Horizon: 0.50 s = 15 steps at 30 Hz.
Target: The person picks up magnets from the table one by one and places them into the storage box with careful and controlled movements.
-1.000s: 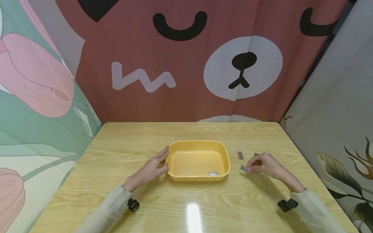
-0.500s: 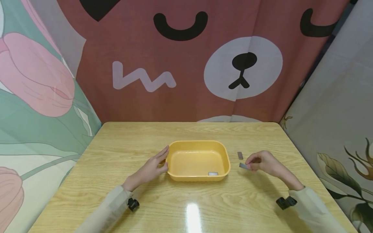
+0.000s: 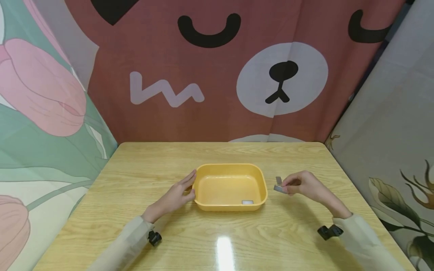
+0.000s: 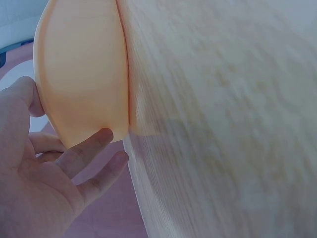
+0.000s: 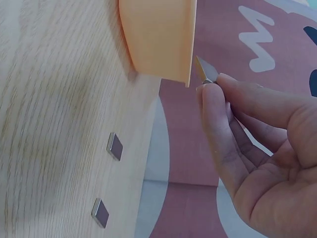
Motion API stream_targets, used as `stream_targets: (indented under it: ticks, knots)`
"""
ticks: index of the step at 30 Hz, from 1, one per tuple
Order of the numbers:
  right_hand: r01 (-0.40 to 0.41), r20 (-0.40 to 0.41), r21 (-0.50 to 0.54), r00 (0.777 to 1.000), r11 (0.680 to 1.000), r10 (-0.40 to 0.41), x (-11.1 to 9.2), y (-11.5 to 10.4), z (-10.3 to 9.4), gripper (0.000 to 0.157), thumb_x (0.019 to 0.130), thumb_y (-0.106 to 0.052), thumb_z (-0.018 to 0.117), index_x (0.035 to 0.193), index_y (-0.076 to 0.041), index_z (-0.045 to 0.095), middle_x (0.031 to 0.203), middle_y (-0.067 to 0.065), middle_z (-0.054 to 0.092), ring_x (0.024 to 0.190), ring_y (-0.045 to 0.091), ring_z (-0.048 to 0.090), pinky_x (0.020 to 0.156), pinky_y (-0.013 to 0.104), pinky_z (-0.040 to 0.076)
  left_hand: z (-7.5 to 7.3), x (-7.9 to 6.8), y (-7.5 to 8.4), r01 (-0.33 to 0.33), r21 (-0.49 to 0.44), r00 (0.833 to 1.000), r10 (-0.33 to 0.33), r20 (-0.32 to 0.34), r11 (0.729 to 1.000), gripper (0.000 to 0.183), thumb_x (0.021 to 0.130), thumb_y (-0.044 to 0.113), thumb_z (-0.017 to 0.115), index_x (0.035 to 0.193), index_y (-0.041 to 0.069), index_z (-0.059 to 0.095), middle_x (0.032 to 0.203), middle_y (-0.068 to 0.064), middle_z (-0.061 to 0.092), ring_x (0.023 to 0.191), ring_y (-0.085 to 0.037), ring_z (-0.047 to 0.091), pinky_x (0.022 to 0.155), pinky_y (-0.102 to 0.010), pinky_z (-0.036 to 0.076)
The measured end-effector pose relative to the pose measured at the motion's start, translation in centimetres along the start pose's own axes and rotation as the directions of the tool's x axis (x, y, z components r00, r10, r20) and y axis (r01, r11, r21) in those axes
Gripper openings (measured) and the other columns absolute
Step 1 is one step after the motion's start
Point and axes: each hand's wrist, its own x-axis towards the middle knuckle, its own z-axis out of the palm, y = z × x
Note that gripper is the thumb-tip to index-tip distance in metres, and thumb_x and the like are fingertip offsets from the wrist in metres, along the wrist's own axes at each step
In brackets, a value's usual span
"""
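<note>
My right hand (image 3: 303, 184) pinches a small flat grey rectangular block (image 3: 280, 189) between thumb and fingers, above the table just right of a yellow plastic bin (image 3: 230, 206). The right wrist view shows the held block's metallic face close to the bin's rim. Two similar blocks, a nearer one (image 5: 115, 147) and a farther one (image 5: 100, 214), lie apart on the table there. In the head view my right hand hides one of them. Inside the bin, a silvery block (image 3: 247, 202) lies at the front right. My left hand (image 3: 173, 197) rests against the bin's left outer side, fingers extended.
The bin stands on a light wood-grain table (image 3: 162, 241). A brown curtain (image 3: 217, 124) with a bear face hangs behind its far edge. Patterned cloths hang at left (image 3: 44, 158) and right (image 3: 390, 124).
My right hand has moved left and slightly away from me, carrying the grey block closer to the bin. The left hand and bin have stayed in place.
</note>
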Motion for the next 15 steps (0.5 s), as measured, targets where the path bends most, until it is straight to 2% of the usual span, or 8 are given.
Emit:
stream_targets:
  ticks: [5,10,15]
  knots:
    - [-0.005,-0.009,0.016,1.0,1.0,0.005,0.39,-0.39,0.24,0.011,0.092,-0.005,0.069,0.1,0.002,0.073,0.086,0.008,0.07,0.074,0.022,0.067,0.07,0.042,0.061,-0.01,0.09,-0.14,0.001,0.002,1.0,-0.001,-0.004,1.0,0.061,0.098,0.008,0.057,0.15,-0.007,0.03,0.162,-0.007,0.016,0.126,-0.025,0.051,0.076,-0.019,0.054]
    - [-0.016,-0.019,0.034,1.0,0.999,0.017,0.78,-0.48,0.53,0.009,0.091,-0.001,0.068,0.098,0.002,0.073,0.089,0.009,0.07,0.076,0.022,0.068,0.07,0.041,0.061,-0.06,0.03,-0.05,0.003,0.006,1.0,-0.003,0.0,1.0,0.061,0.098,0.008,0.057,0.15,-0.007,0.03,0.162,-0.007,0.016,0.124,-0.025,0.052,0.073,-0.02,0.054]
    - [-0.009,-0.023,0.039,1.0,0.999,0.01,1.06,-0.67,0.66,0.009,0.091,0.0,0.068,0.098,0.001,0.074,0.094,0.011,0.07,0.078,0.023,0.068,0.07,0.041,0.061,-0.08,-0.03,0.02,0.001,0.006,1.0,-0.001,0.001,1.0,0.061,0.098,0.008,0.058,0.15,-0.007,0.03,0.162,-0.008,0.016,0.127,-0.025,0.051,0.078,-0.021,0.054]
